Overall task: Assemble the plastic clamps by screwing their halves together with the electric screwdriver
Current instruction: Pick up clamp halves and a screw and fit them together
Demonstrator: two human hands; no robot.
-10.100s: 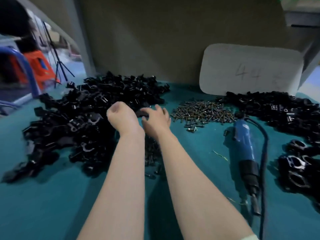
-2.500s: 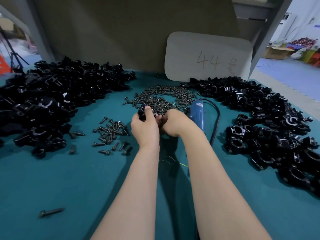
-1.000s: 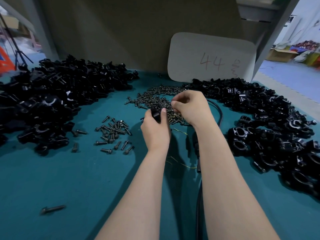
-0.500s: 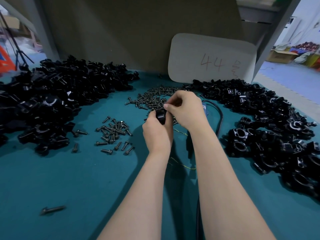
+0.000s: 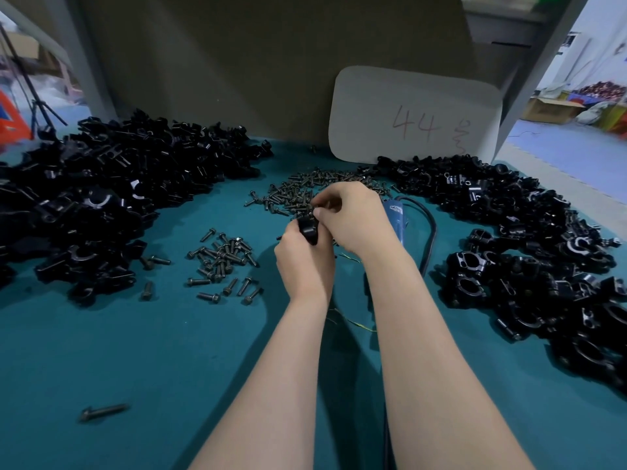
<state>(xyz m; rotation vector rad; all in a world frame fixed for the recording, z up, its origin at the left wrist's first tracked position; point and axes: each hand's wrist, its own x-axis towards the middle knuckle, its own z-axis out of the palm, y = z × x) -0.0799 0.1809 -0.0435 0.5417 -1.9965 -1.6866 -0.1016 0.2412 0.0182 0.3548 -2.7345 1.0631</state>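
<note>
The teal bench carries a heap of loose black clamp halves at left and a heap of assembled clamps at right. A white board marked "44" leans at the rear. A screw pile lies centre-rear. The blue electric screwdriver lies behind the right wrist. The left hand grips a plastic clamp above the bench centre, fingers wrapped round it. The right hand fingers are curled, pinching the clamp's upper edge; whether they also hold a screw cannot be determined.
</note>
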